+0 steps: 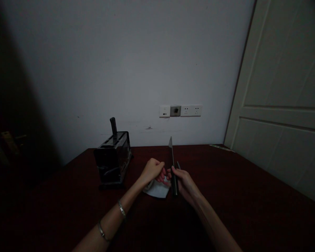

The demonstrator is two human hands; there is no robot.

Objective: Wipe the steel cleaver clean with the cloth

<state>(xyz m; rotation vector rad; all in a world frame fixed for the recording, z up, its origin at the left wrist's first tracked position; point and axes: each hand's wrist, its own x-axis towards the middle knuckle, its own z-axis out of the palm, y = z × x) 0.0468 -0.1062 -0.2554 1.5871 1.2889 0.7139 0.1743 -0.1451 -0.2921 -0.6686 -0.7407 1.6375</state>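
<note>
Grasping a knife (174, 185) by its black handle, the right grip (184, 179) has the blade pointing away from it. Just to its left, the left grip (154, 170) is curled; whether it grasps the white cloth (158, 190) just below, I cannot tell. Behind that grip, 2 bracelets (121, 209) circle the forearm. Farther left, a black knife block (109, 164) with 1 handle sticking up stands on the dark red surface (220, 185).

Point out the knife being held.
The knife in the right hand, its blade showing; the other knife stands in the knife block, only its handle visible.
</note>
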